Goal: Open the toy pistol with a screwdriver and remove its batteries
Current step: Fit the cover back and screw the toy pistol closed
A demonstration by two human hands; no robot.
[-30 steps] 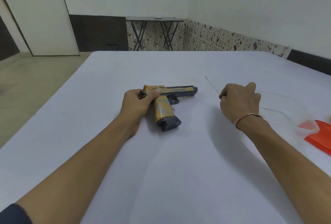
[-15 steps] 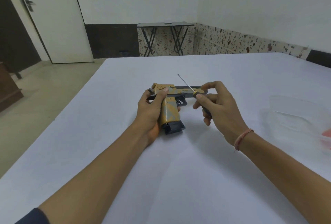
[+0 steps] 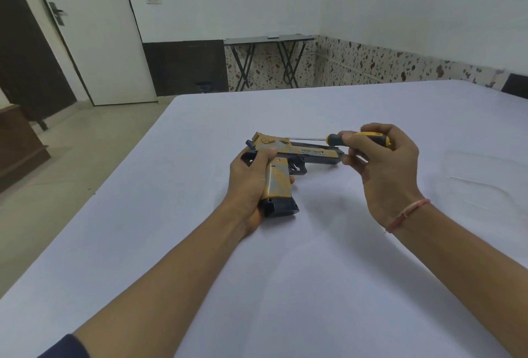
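You are barely started: the toy pistol (image 3: 308, 153) lies on its side on the table (image 3: 285, 286), closed, with no screw or battery showing. Your left hand (image 3: 248, 183) clamps its fingers round the pistol's grip. Your right hand (image 3: 383, 169) pinches the screwdriver (image 3: 333, 139) beside the pistol's muzzle, shaft along the slide, so unscrewing, opening and battery removal all remain.
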